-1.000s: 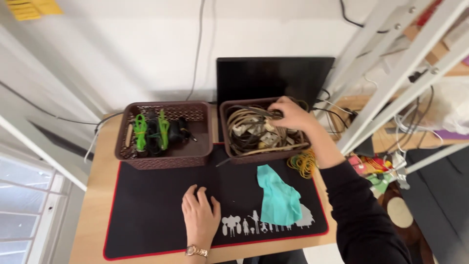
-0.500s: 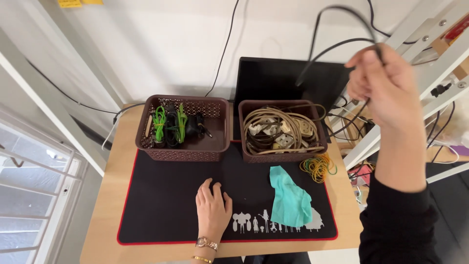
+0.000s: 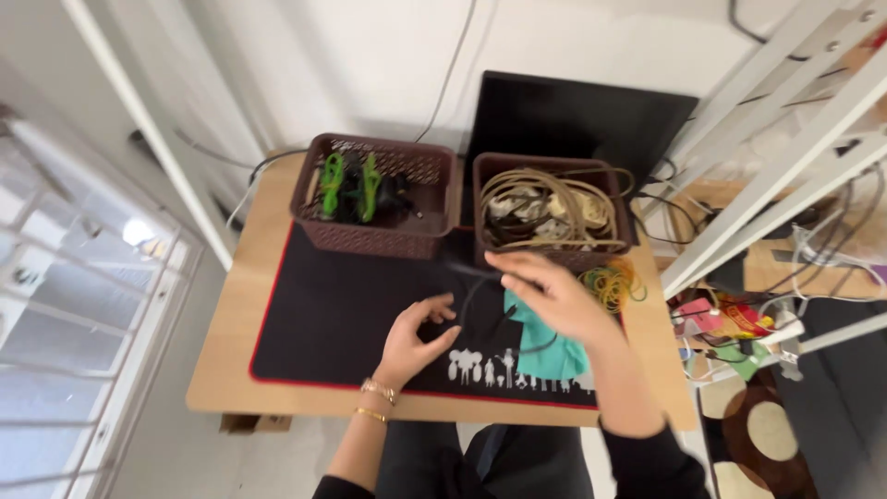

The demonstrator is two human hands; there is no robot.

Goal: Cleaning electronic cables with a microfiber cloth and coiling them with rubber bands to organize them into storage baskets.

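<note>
Now both hands work a black cable [image 3: 476, 300] above the black mat [image 3: 342, 319].
Right hand [image 3: 554, 300] pinches the cable in closed fingers; left hand [image 3: 416, 337] curls around its lower end, beside the teal cloth [image 3: 545, 351] on the table [image 3: 245, 323].

- A light wooden table [image 3: 236, 305] is carrying a black, red-edged mat [image 3: 342, 314].
- Yellow rubber bands [image 3: 612, 285] are lying at the mat's right edge.
- Two brown baskets [image 3: 374, 238] are sitting at the back.

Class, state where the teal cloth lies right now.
The teal cloth lies on the black mat, partly under the right hand, just before the right-side basket.
</note>
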